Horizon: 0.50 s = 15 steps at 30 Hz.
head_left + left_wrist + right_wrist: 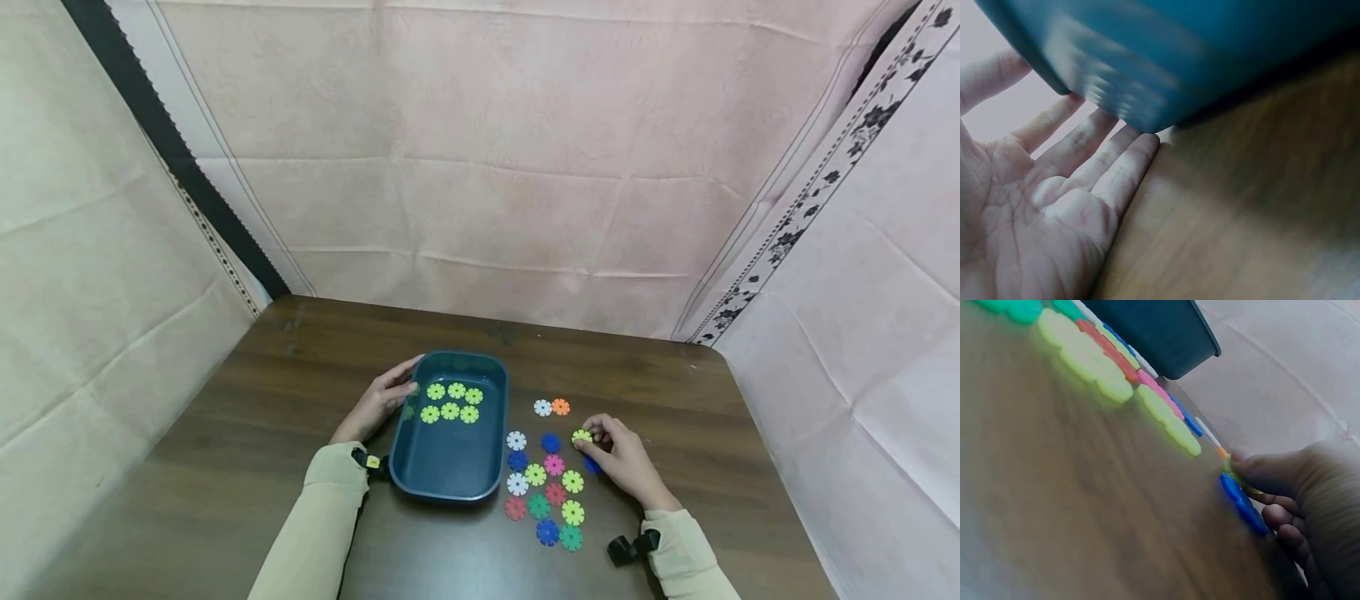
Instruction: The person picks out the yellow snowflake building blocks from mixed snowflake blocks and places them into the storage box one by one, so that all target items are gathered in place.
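My left hand (pixel 377 406) holds a dark blue-green tray (pixel 450 489) by its left side. In the left wrist view the thumb reaches the rim of the tray (pixel 1210 56) and the fingertips touch its outer wall lower down. Several yellow-green flower-shaped discs (pixel 450 411) lie inside the tray in two rows. My right hand (pixel 626 462) pinches another yellow-green flower disc (pixel 581 436) between thumb and fingers, right of the tray. Just under that hand lies a blue flower disc (pixel 1242 503), partly hidden in the head view.
Between tray and right hand, loose flower discs lie on the brown wooden table (pixel 225 467): white (pixel 517 440), blue (pixel 547 532), pink (pixel 554 464), red (pixel 515 508), green (pixel 571 537), yellow-green (pixel 573 512) and orange (pixel 560 407). Pale cloth (pixel 480 167) hangs behind the table and at both sides.
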Each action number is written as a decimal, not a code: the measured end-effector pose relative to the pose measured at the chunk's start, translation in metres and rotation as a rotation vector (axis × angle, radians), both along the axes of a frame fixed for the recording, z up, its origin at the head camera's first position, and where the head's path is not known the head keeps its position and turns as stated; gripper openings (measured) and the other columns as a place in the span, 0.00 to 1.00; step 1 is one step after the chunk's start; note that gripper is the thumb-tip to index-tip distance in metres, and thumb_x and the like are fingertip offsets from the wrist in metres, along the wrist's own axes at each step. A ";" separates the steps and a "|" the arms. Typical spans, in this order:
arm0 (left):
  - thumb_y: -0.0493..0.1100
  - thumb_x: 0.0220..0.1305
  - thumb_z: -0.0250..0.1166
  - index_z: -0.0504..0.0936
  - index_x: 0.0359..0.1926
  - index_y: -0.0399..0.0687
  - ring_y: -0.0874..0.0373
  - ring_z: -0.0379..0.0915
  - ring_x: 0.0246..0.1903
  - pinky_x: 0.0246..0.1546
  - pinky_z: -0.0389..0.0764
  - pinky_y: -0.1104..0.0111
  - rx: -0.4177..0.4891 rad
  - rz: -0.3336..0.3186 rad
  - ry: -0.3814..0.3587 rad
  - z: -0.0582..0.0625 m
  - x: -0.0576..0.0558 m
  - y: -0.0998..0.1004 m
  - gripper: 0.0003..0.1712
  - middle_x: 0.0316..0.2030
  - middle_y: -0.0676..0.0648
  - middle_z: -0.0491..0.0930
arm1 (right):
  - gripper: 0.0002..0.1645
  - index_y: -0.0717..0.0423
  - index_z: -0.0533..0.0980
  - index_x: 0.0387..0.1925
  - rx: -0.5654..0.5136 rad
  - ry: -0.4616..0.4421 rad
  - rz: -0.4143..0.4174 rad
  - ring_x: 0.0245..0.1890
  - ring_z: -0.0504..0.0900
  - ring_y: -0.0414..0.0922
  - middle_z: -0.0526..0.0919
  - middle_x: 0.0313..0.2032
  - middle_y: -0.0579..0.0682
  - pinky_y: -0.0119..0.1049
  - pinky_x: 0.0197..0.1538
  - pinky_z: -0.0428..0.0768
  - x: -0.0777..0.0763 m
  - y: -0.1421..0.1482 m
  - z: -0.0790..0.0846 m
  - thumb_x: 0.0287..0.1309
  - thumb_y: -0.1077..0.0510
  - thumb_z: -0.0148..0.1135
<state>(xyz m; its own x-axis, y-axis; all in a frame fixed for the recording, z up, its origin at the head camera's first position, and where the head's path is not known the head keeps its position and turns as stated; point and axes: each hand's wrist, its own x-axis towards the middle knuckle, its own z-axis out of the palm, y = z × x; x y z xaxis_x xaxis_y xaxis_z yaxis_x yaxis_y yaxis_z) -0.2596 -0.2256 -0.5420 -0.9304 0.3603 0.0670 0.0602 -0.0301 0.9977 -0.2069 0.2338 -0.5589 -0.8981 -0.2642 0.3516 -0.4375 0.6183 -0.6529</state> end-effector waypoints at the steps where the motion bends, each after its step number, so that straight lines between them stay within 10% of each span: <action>1: 0.40 0.76 0.55 0.63 0.76 0.60 0.45 0.61 0.70 0.63 0.70 0.56 0.004 0.004 -0.005 0.000 0.000 0.000 0.31 0.75 0.48 0.59 | 0.12 0.46 0.79 0.41 -0.006 0.000 -0.001 0.34 0.75 0.39 0.78 0.34 0.40 0.34 0.37 0.76 0.000 0.000 0.000 0.58 0.56 0.74; 15: 0.41 0.76 0.55 0.64 0.76 0.60 0.44 0.61 0.69 0.63 0.71 0.54 0.007 -0.003 0.000 -0.001 0.000 -0.001 0.31 0.74 0.48 0.60 | 0.08 0.46 0.80 0.41 -0.048 0.010 0.021 0.31 0.76 0.37 0.79 0.32 0.38 0.33 0.34 0.76 0.001 0.002 0.000 0.62 0.59 0.71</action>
